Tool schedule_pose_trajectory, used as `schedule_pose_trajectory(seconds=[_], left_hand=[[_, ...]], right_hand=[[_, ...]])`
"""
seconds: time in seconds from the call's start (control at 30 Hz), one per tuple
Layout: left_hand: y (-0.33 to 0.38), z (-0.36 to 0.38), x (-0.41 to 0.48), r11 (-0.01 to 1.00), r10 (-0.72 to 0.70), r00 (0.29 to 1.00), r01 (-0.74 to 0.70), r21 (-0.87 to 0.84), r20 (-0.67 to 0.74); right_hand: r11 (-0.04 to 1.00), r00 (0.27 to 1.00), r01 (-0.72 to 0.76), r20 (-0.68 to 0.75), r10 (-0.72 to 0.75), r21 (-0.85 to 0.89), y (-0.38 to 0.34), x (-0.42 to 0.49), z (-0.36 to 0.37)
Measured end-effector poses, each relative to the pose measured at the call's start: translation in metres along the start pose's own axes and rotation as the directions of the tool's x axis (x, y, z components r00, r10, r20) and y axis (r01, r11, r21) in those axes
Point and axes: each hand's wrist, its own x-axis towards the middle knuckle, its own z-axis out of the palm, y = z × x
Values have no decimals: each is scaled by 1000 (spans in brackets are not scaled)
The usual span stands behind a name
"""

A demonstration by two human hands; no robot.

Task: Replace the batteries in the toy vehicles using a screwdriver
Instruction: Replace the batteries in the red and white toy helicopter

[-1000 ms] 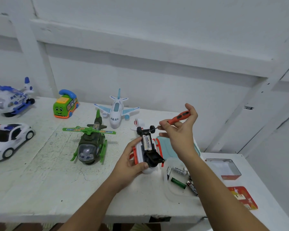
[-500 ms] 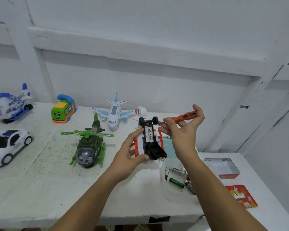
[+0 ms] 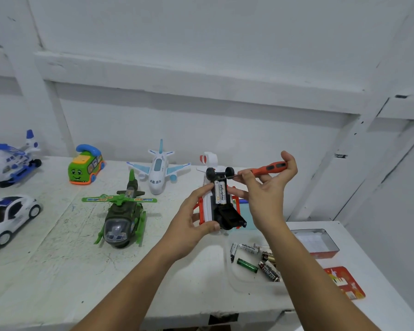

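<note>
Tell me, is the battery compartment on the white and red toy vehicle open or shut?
Open. The white and red toy vehicle, turned wheels-up, shows white Heybright batteries bare, with no lid over them.

On table (image 3: 58, 271): rear helicopter (image 3: 10, 161) placed far left at back, car (image 3: 7, 216) set before it. Bus (image 3: 85, 167) positioned right of rear helicopter, airplane (image 3: 158, 170) further right, both near wall. Front helicopter (image 3: 122, 216) set before airplane. Above table, upturned toy (image 3: 221, 209) held by left hand (image 3: 191, 225); fitted batteries (image 3: 220, 193) seated in its underside. Screwdriver (image 3: 270, 167) held by right hand (image 3: 265, 197), tip at toy's far end. Tray (image 3: 239, 280) with loose batteries (image 3: 247, 265) lain below right hand. Tin (image 3: 318, 240) set right of tray, card (image 3: 344, 281) before tin.
</note>
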Motion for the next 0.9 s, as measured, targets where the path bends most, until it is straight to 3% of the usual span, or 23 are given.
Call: schedule_pose_trajectory(seconds=[0.3,0.57,0.9], left_hand=[[7,24,4,1000,6,1000,-5,-20,22],[8,54,4,999,-34,991,33,16,131],[2,74,-6,994,-91,977,78,74,191]], right_hand=[[996,998,-48,-47,52,73,-13,2,-30],[992,985,-61,-151,78,111,-20,-13,-84],[989,938,-146,-312,149,33,-11,-45,-133]])
